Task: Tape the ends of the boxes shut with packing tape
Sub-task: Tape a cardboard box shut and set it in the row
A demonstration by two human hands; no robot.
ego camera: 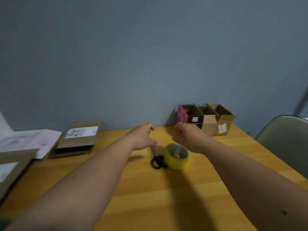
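A roll of yellowish packing tape (178, 156) lies on its side in the middle of the wooden table (150, 189). Black-handled scissors (156, 158) lie just left of it. Both my arms reach forward over the table. My left hand (143, 136) hovers above the scissors' blades, fingers loosely curved, holding nothing. Just beyond the tape, my right hand (188, 137) hangs with relaxed fingers and is also empty. Small open cardboard boxes (210, 119) stand at the back right against the wall. A flat box with a white label (80, 137) lies at the left.
More flat cardboard boxes (11, 169) and pale papers (38, 140) lie along the left edge. A pink card (181, 115) leans by the open boxes. A grey chair back (283, 137) stands at the right. A grey-blue wall bounds the table's far side.
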